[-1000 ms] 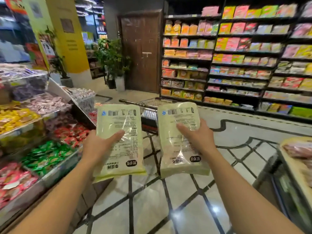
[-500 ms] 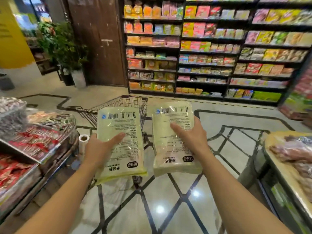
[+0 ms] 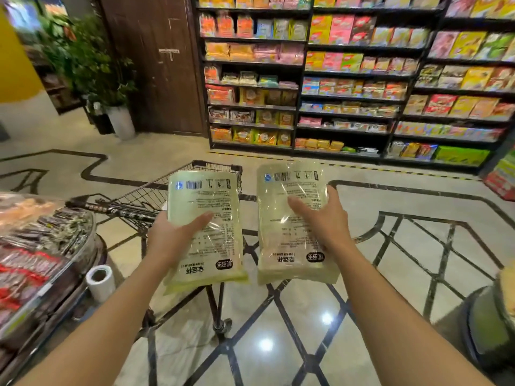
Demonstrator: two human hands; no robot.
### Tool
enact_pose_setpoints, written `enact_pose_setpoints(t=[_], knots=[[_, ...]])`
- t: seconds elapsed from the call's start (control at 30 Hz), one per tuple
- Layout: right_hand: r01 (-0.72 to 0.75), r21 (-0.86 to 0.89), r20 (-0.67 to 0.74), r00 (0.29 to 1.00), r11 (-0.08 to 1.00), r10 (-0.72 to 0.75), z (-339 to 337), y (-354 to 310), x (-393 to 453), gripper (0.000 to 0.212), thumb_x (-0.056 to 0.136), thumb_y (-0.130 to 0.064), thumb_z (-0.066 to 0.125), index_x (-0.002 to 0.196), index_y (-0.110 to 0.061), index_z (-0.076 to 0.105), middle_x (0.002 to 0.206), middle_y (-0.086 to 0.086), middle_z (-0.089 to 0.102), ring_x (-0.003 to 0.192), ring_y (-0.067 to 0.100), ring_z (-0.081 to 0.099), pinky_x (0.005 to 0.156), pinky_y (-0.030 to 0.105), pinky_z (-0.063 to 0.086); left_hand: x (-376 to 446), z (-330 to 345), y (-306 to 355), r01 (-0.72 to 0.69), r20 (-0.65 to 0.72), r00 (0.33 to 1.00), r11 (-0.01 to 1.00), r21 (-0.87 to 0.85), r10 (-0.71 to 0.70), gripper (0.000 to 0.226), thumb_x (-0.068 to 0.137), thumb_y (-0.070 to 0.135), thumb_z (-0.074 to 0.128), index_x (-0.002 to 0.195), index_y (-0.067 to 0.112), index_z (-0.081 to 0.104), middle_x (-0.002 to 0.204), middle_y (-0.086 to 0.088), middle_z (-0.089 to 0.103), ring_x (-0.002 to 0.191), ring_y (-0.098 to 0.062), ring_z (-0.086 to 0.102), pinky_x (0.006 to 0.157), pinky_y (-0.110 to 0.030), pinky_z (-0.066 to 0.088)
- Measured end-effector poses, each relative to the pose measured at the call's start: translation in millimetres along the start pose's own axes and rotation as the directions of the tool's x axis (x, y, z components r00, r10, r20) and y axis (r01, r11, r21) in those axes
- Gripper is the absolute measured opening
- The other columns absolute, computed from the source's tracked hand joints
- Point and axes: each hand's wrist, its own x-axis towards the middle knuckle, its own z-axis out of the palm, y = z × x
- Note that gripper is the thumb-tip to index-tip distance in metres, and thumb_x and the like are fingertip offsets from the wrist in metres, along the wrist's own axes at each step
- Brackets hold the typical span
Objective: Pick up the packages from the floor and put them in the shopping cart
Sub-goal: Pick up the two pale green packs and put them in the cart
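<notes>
I hold two pale yellow-green plastic packages upright in front of me, printed backs facing me. My left hand [image 3: 174,238] grips the left package [image 3: 204,207] with its thumb across the front. My right hand [image 3: 320,218] grips the right package [image 3: 289,246] the same way. Behind and below the left package stands the wire shopping cart [image 3: 145,195], its black handle pointing left and one wheel on the floor beneath. The packages hide much of the cart's basket.
A display counter of wrapped snacks [image 3: 39,246] juts in at the left, with a white paper roll [image 3: 100,282] at its foot. Tall stocked shelves [image 3: 348,79] line the back wall. A round stand [image 3: 496,316] sits at the right. Glossy patterned floor lies ahead.
The view has swung left to right and I have drawn closer to the cart. Both hands kept their grip, and the packages now hang beside and over the cart's near end.
</notes>
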Motion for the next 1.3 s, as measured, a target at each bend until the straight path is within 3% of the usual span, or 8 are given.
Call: enact_pose_setpoints(t=[0.13, 0.27, 0.47, 0.6, 0.7, 0.83, 1.0, 1.3], knots=[[0.016, 0.013, 0.061, 0.998, 1.000, -0.017, 25.0, 15.2, 77.4, 0.067, 0.078, -0.053, 0.088, 0.130, -0.036, 0.050, 0.107, -0.012, 0.072, 0.097, 0.013, 0.073, 0.077, 0.037, 0.063, 55.6, 34.8, 4.6, 0.004, -0.047, 0.999, 1.000, 0.012, -0.003, 0.073, 0.048, 0.074, 0.084, 0.104, 0.031, 0.066, 0.091, 0.004, 0.077, 0.079, -0.018, 0.075, 0.051, -0.027, 0.055], [0.004, -0.007, 0.133, 0.991, 1.000, -0.003, 44.4, 25.8, 163.1, 0.068, 0.076, -0.058, 0.086, 0.127, -0.042, 0.045, 0.108, -0.013, 0.071, 0.100, 0.015, 0.072, 0.083, 0.042, 0.062, 115.1, 66.4, 11.0, 0.059, -0.074, 0.996, 0.998, 0.020, -0.057, 0.098, 0.046, 0.074, 0.083, 0.123, 0.016, 0.064, 0.104, -0.004, 0.076, 0.090, -0.027, 0.076, 0.072, -0.046, 0.064], [0.035, -0.080, 0.211, 0.977, 0.996, -0.017, 77.1, 32.5, 271.3, 0.067, 0.078, -0.057, 0.086, 0.129, -0.035, 0.049, 0.102, -0.014, 0.070, 0.091, 0.006, 0.069, 0.065, 0.026, 0.051, 187.0, 96.4, 20.0, 0.116, -0.155, 0.981, 0.993, -0.027, -0.119, 0.101, 0.046, 0.070, 0.087, 0.128, 0.015, 0.064, 0.110, -0.007, 0.077, 0.094, -0.030, 0.077, 0.079, -0.053, 0.065], [0.018, -0.068, 0.273, 0.962, 0.997, 0.001, 112.2, 36.5, 323.8, 0.068, 0.078, -0.054, 0.087, 0.130, -0.037, 0.047, 0.107, -0.009, 0.072, 0.095, 0.016, 0.074, 0.081, 0.044, 0.064, 228.1, 105.5, 20.2, 0.133, -0.214, 0.967, 0.990, -0.044, -0.139, 0.095, 0.052, 0.067, 0.088, 0.130, 0.021, 0.061, 0.108, -0.001, 0.077, 0.091, -0.023, 0.078, 0.070, -0.044, 0.066], [0.044, -0.063, 0.318, 0.948, 0.997, -0.022, 140.9, 38.9, 361.4, 0.069, 0.077, -0.056, 0.086, 0.130, -0.039, 0.045, 0.106, -0.012, 0.070, 0.097, 0.014, 0.073, 0.084, 0.044, 0.063, 263.3, 108.6, 13.4, 0.179, -0.265, 0.946, 0.983, -0.051, -0.186, 0.089, 0.053, 0.067, 0.087, 0.126, 0.021, 0.065, 0.104, -0.003, 0.079, 0.086, -0.026, 0.079, 0.071, -0.049, 0.066], [0.029, -0.043, 0.378, 0.926, 0.999, -0.010, 186.6, 45.0, 412.3, 0.072, 0.074, -0.058, 0.088, 0.129, -0.043, 0.043, 0.111, -0.015, 0.069, 0.101, 0.014, 0.073, 0.087, 0.046, 0.063, 316.6, 109.5, -4.5, 0.207, -0.330, 0.919, 0.976, -0.061, -0.215, 0.065, 0.063, 0.060, 0.090, 0.115, 0.025, 0.071, 0.094, 0.002, 0.081, 0.074, -0.017, 0.080, 0.052, -0.033, 0.062], [0.052, -0.097, 0.439, 0.898, 0.994, -0.005, 256.8, 54.6, 474.8, 0.075, 0.071, -0.064, 0.087, 0.130, -0.041, 0.046, 0.112, -0.014, 0.071, 0.095, 0.010, 0.074, 0.080, 0.040, 0.065, 400.0, 108.0, -43.3, 0.240, -0.384, 0.891, 0.969, -0.055, -0.243, 0.064, 0.067, 0.062, 0.089, 0.116, 0.025, 0.069, 0.100, 0.005, 0.077, 0.087, -0.017, 0.074, 0.058, -0.029, 0.056], [-0.001, -0.204, 0.542, 0.833, 0.979, 0.114, 369.6, 66.3, 567.6, 0.075, 0.070, -0.062, 0.088, 0.131, -0.042, 0.048, 0.110, -0.009, 0.076, 0.093, 0.016, 0.079, 0.081, 0.050, 0.066, 517.2, 104.7, -106.2, 0.398, -0.467, 0.790, 0.912, -0.102, -0.397, 0.066, 0.061, 0.070, 0.088, 0.107, 0.027, 0.071, 0.090, 0.011, 0.074, 0.087, -0.019, 0.072, 0.066, -0.030, 0.054]])
